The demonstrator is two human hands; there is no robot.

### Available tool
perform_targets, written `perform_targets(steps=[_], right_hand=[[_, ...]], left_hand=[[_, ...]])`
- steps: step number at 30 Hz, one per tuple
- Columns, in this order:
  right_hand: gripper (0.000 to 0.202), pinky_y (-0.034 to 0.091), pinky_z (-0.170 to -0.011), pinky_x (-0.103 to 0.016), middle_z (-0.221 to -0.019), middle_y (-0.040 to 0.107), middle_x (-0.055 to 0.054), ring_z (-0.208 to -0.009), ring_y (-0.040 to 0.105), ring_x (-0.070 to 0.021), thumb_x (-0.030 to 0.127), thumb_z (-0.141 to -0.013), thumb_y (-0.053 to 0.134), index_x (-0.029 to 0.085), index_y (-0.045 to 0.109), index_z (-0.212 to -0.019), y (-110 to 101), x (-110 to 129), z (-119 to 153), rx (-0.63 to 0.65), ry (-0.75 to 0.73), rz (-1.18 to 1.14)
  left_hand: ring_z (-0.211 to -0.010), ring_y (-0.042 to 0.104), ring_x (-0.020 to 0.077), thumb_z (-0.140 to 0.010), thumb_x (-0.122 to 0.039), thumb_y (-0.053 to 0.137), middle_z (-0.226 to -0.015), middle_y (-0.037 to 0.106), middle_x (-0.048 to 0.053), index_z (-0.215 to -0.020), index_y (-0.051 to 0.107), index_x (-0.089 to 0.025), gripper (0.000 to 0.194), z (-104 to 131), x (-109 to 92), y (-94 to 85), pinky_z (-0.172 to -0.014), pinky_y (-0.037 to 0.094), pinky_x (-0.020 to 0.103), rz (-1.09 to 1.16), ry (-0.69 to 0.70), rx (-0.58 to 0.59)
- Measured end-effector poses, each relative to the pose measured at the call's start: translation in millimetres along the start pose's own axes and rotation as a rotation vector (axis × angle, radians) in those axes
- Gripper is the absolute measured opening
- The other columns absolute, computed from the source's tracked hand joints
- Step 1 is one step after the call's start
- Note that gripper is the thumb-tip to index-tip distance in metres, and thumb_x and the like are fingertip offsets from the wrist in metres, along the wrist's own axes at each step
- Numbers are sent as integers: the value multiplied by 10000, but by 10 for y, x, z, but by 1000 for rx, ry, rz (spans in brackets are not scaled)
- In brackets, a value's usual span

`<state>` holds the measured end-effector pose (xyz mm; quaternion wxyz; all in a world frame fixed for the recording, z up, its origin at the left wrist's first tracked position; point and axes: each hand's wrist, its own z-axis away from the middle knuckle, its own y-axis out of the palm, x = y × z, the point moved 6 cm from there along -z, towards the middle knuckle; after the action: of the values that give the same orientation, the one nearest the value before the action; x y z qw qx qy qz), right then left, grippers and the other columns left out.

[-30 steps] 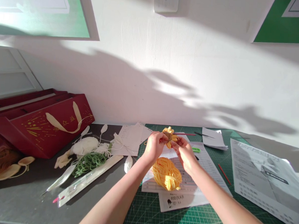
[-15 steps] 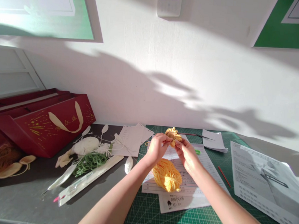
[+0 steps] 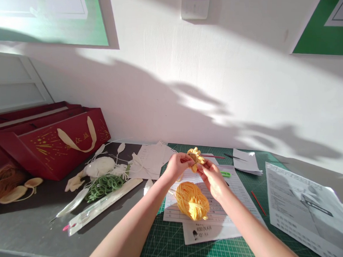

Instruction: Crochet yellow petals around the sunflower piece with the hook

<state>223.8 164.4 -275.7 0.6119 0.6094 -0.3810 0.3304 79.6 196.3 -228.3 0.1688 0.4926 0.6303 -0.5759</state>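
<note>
Between my two hands is a small yellow crocheted piece (image 3: 197, 153) with a ruffled edge and a brownish middle, held up above the papers. My left hand (image 3: 178, 165) pinches its left side between thumb and fingers. On the lower right side, the fingertips of my right hand (image 3: 212, 177) are closed on the same piece. Just below my hands a ball of yellow yarn (image 3: 192, 200) lies on printed sheets (image 3: 227, 213). Part of the crocheted piece is hidden behind my fingers.
A green cutting mat (image 3: 167, 244) lies under the sheets. Around it are a red stick (image 3: 258, 203), a green plastic item (image 3: 225, 174), a paper stack (image 3: 247, 162) and a large printed sheet (image 3: 302, 214). Leftward are green yarn (image 3: 105, 187), white crocheted pieces (image 3: 99, 166) and a red gift bag (image 3: 51, 144).
Both hands have shifted slightly left with the crocheted piece, which is turned a little. More of the reddish stick behind it and of the green plastic item shows now.
</note>
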Motion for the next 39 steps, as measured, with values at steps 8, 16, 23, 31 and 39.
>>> perform_targets(steps=[8,16,23,31,39], right_hand=[[277,593,-873,-409,-1201,671,-77,-1023,679,-206,331,-964,652,168,643,-1188,12,-27,-32,1,15,-19],[282,594,-868,-406,-1202,670,-78,-1020,680,-205,333,-965,650,171,640,-1196,-13,-10,-59,-26,10,-44],[282,592,-876,-411,-1203,671,-77,-1030,679,-209,329,-962,655,169,642,-1193,4,-3,-44,-27,4,-56],[276,595,-866,-405,-1193,673,-75,-1020,682,-206,325,-961,657,166,643,-1186,-2,23,-55,-38,-1,-73],[299,593,-873,-412,-1217,665,-81,-1029,678,-210,338,-964,650,171,634,-1213,-54,-22,-80,-65,15,-73]], left_hand=[[-981,685,226,-975,-327,637,-1145,697,85,-1143,672,-162,237,66,-270,-61,-856,585,439,-183,169,-147],[-935,687,207,-975,-319,638,-1076,711,69,-1062,688,-164,185,123,-443,-131,-832,588,412,-293,336,-142],[-946,684,211,-978,-301,633,-1084,704,71,-1084,679,-161,182,192,-470,-35,-824,589,410,-369,369,-220],[-933,680,209,-978,-287,631,-1067,697,65,-1077,673,-157,169,250,-547,-34,-813,588,405,-416,414,-235],[-934,677,204,-984,-283,620,-1073,699,67,-1065,680,-166,154,233,-537,-8,-813,586,397,-444,447,-171]])
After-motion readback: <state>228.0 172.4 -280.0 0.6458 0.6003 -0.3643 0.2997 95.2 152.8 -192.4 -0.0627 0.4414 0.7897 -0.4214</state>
